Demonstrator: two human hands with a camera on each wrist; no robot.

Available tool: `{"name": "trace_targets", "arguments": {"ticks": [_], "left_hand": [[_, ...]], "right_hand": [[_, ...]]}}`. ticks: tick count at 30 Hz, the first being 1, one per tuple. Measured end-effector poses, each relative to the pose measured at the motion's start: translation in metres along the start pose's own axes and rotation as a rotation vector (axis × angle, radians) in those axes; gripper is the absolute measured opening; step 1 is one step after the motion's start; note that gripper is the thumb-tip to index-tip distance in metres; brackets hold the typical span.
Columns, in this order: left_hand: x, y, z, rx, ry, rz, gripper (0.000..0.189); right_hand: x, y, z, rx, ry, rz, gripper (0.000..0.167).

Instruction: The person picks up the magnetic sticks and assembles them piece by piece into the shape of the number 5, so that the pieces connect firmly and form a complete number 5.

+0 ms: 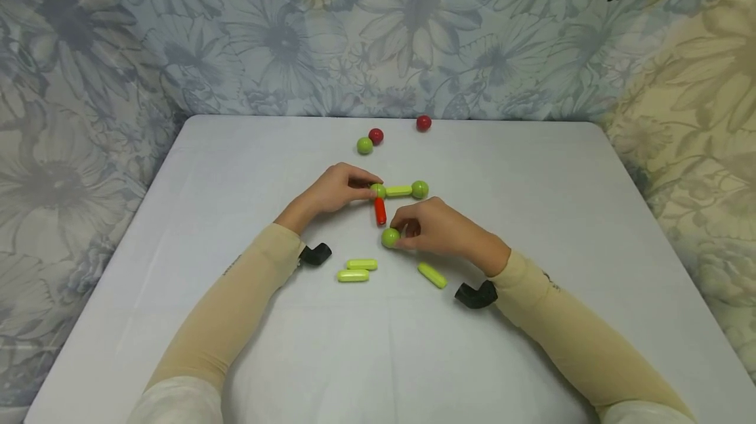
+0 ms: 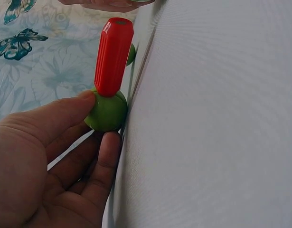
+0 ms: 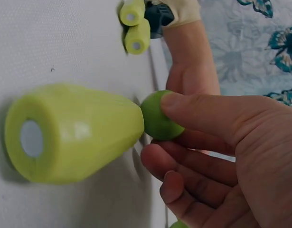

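Note:
My left hand [image 1: 338,189] pinches a green ball [image 2: 108,113] between thumb and fingers. From that ball a red ribbed stick [image 1: 380,211] extends toward the front, and a yellow-green stick [image 1: 398,191] runs right to another green ball [image 1: 420,189]. My right hand [image 1: 440,228] pinches a separate green ball [image 1: 390,237] close to the front end of the red stick, with a small gap between them. A loose yellow-green stick [image 3: 79,135] with a pale round spot on its end lies near the right hand and looms large in the right wrist view.
Two yellow-green sticks [image 1: 357,270] lie side by side in front of the hands. At the back of the white table [image 1: 248,148] are a green ball [image 1: 365,146] next to a red ball [image 1: 376,136], and a second red ball [image 1: 423,123] near the far edge. Flowered cloth hangs behind.

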State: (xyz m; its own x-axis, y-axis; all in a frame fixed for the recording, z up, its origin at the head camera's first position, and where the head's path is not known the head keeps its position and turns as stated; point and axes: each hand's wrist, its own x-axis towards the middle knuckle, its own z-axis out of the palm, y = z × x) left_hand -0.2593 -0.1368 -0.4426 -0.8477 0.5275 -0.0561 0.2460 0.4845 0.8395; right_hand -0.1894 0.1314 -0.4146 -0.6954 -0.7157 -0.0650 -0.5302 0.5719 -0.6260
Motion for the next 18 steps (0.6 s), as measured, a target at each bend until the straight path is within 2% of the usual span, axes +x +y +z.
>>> {"name": "trace_targets", "arguments": {"ticks": [12,18], "left_hand": [[-0.002,0.004,0.0,0.01,-0.001,-0.003,0.029],[-0.003,0.006,-0.001,0.008,-0.004,0.002,0.029]], "right_hand": [[0.001,-0.011,0.007,-0.05,0.073,0.005,0.02],[0.002,-0.014,0.011,-0.119,0.099,0.009,0.023]]}}
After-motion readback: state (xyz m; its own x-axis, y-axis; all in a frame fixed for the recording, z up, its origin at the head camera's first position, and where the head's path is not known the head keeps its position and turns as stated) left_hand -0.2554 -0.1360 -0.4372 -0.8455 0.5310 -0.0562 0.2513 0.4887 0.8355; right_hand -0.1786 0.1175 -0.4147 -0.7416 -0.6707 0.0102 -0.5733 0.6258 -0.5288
